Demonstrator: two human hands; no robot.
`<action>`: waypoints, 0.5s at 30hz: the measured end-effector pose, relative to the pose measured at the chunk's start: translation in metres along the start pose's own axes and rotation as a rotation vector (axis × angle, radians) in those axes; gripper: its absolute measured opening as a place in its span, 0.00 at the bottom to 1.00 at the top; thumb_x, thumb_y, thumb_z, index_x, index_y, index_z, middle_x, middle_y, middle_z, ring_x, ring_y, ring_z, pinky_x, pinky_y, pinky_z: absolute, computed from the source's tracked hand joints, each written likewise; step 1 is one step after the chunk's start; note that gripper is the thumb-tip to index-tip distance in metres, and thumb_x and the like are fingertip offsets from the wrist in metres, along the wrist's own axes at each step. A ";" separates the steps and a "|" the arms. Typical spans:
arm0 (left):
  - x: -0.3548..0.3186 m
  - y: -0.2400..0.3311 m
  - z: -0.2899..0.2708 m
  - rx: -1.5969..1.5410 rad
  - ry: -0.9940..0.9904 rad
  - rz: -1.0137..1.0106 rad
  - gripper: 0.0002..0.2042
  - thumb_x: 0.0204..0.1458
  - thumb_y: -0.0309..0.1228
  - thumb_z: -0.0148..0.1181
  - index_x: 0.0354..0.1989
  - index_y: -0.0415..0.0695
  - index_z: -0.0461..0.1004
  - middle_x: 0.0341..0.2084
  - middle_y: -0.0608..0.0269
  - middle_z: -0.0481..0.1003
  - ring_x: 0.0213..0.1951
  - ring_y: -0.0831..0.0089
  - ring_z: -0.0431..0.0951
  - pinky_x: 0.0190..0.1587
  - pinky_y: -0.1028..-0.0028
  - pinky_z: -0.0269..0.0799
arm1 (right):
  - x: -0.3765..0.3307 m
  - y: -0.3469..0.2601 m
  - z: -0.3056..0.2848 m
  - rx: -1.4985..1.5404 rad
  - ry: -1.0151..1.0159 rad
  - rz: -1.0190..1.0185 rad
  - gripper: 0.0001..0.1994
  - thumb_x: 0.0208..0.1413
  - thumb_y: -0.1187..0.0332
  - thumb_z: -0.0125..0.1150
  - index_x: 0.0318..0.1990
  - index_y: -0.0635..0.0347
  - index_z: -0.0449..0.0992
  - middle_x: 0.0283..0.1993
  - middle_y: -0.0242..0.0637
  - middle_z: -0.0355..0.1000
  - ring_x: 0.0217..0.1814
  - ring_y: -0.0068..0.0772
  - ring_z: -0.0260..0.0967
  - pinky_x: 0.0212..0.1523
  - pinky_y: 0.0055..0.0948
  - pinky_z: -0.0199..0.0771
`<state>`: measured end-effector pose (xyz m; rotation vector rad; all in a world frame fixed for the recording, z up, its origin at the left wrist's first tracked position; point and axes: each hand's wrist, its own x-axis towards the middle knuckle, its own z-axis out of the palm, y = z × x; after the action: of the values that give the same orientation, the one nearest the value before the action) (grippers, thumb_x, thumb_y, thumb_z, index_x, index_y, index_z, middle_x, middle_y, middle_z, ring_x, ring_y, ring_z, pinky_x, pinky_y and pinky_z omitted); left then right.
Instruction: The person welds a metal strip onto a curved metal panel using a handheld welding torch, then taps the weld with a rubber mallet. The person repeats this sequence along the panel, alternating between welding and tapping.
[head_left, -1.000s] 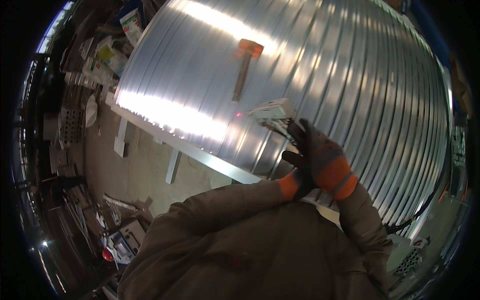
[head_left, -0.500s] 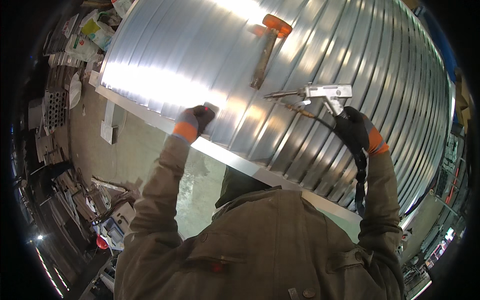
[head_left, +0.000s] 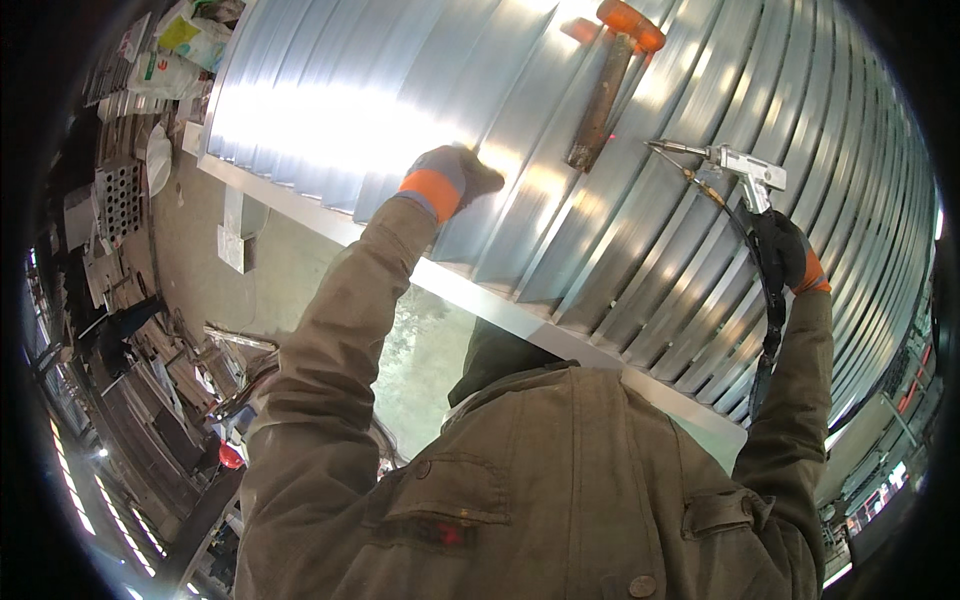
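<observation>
The gloved left hand (head_left: pixel 452 178) presses flat on the corrugated metal cylinder (head_left: pixel 400 90), while the right hand (head_left: pixel 783 248) grips a welding torch (head_left: pixel 735 170) right of an orange-headed hammer (head_left: pixel 610 75).

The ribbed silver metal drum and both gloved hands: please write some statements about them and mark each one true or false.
1. The left hand presses on the ribbed silver metal drum. True.
2. The right hand holds the hammer with the orange head and rusty brown handle. False: it grips the silver pistol-shaped tool with a thin nozzle; the hammer rests on the drum, in no hand.
3. A black cable hangs below the right hand. True.
4. Both gloves are plain white. False: dark, with orange cuffs.
</observation>
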<state>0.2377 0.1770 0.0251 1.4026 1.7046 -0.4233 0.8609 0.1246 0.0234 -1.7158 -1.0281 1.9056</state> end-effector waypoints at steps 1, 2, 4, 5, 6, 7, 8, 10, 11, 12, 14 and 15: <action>0.005 -0.002 -0.004 0.030 0.097 0.007 0.28 0.54 0.59 0.73 0.43 0.43 0.84 0.29 0.64 0.83 0.29 0.67 0.80 0.38 0.65 0.78 | 0.000 -0.002 0.004 -0.075 0.068 0.049 0.25 0.70 0.58 0.65 0.67 0.64 0.74 0.48 0.32 0.80 0.41 0.22 0.77 0.43 0.26 0.82; 0.012 -0.003 -0.009 0.110 0.060 -0.088 0.28 0.54 0.60 0.73 0.43 0.43 0.84 0.29 0.65 0.83 0.30 0.67 0.80 0.41 0.64 0.79 | 0.000 -0.006 0.009 -0.154 0.150 0.098 0.25 0.71 0.57 0.66 0.67 0.64 0.75 0.46 0.32 0.80 0.40 0.22 0.77 0.42 0.26 0.82; 0.010 -0.019 -0.016 0.119 0.118 -0.082 0.27 0.54 0.59 0.73 0.42 0.44 0.84 0.28 0.65 0.82 0.29 0.68 0.79 0.38 0.67 0.78 | -0.002 -0.014 0.023 -0.244 0.260 0.111 0.23 0.70 0.55 0.67 0.61 0.65 0.79 0.44 0.32 0.81 0.39 0.22 0.76 0.41 0.27 0.79; 0.011 -0.021 -0.017 -0.008 -0.008 -0.179 0.26 0.51 0.57 0.77 0.41 0.45 0.83 0.26 0.65 0.80 0.27 0.71 0.78 0.35 0.68 0.77 | -0.003 -0.018 0.031 -0.304 0.305 0.129 0.22 0.70 0.55 0.68 0.59 0.66 0.81 0.43 0.33 0.82 0.39 0.22 0.76 0.41 0.28 0.79; 0.012 -0.024 -0.018 -0.044 -0.057 -0.168 0.26 0.48 0.56 0.81 0.39 0.46 0.82 0.24 0.65 0.79 0.24 0.73 0.76 0.31 0.70 0.76 | -0.005 -0.023 0.040 -0.377 0.382 0.151 0.22 0.69 0.56 0.68 0.58 0.66 0.82 0.43 0.33 0.82 0.40 0.22 0.75 0.42 0.28 0.78; 0.009 -0.028 -0.016 -0.033 -0.081 -0.167 0.26 0.46 0.55 0.83 0.38 0.46 0.82 0.24 0.66 0.78 0.24 0.74 0.75 0.29 0.71 0.75 | -0.007 -0.025 0.051 -0.343 0.382 0.119 0.21 0.68 0.56 0.70 0.58 0.66 0.82 0.42 0.32 0.82 0.39 0.22 0.75 0.41 0.27 0.77; 0.007 -0.030 -0.014 -0.027 -0.123 -0.159 0.26 0.44 0.54 0.85 0.38 0.47 0.81 0.23 0.66 0.77 0.23 0.75 0.74 0.28 0.71 0.74 | -0.010 -0.026 0.063 -0.323 0.415 0.092 0.21 0.67 0.57 0.71 0.57 0.65 0.83 0.41 0.31 0.81 0.39 0.21 0.74 0.41 0.27 0.76; 0.006 -0.032 -0.010 0.009 -0.099 -0.118 0.27 0.44 0.57 0.83 0.37 0.47 0.81 0.23 0.67 0.77 0.22 0.74 0.75 0.27 0.69 0.74 | -0.016 -0.028 0.084 -0.284 0.474 0.024 0.21 0.65 0.57 0.74 0.57 0.64 0.84 0.40 0.29 0.81 0.38 0.19 0.73 0.40 0.25 0.74; 0.008 -0.032 -0.009 0.020 -0.106 -0.082 0.27 0.46 0.58 0.81 0.37 0.47 0.81 0.23 0.67 0.78 0.22 0.73 0.75 0.28 0.68 0.75 | -0.017 -0.030 0.090 -0.198 0.476 0.042 0.21 0.65 0.58 0.74 0.58 0.64 0.85 0.45 0.31 0.83 0.43 0.20 0.75 0.44 0.24 0.75; 0.009 -0.032 -0.008 0.040 -0.123 -0.079 0.27 0.47 0.59 0.80 0.37 0.47 0.81 0.24 0.67 0.78 0.22 0.73 0.75 0.28 0.68 0.75 | -0.015 -0.031 0.097 -0.248 0.511 0.000 0.23 0.65 0.58 0.74 0.59 0.66 0.84 0.50 0.36 0.84 0.49 0.25 0.77 0.51 0.26 0.75; 0.019 -0.028 -0.009 0.221 -0.224 -0.070 0.28 0.49 0.62 0.77 0.32 0.46 0.82 0.21 0.66 0.77 0.21 0.70 0.76 0.28 0.66 0.75 | -0.018 -0.038 0.103 -0.407 0.535 0.001 0.25 0.65 0.56 0.74 0.60 0.69 0.83 0.53 0.40 0.84 0.54 0.26 0.77 0.57 0.29 0.75; 0.022 -0.027 -0.008 0.263 -0.203 -0.034 0.27 0.49 0.62 0.76 0.31 0.46 0.83 0.20 0.66 0.77 0.21 0.69 0.75 0.28 0.65 0.74 | -0.017 -0.041 0.106 -0.553 0.579 0.014 0.23 0.63 0.57 0.75 0.59 0.65 0.84 0.51 0.43 0.85 0.54 0.35 0.80 0.58 0.36 0.77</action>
<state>0.2097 0.1879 0.0060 1.4620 1.5500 -0.8054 0.7543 0.1117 0.0640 -2.3720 -1.3585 1.0440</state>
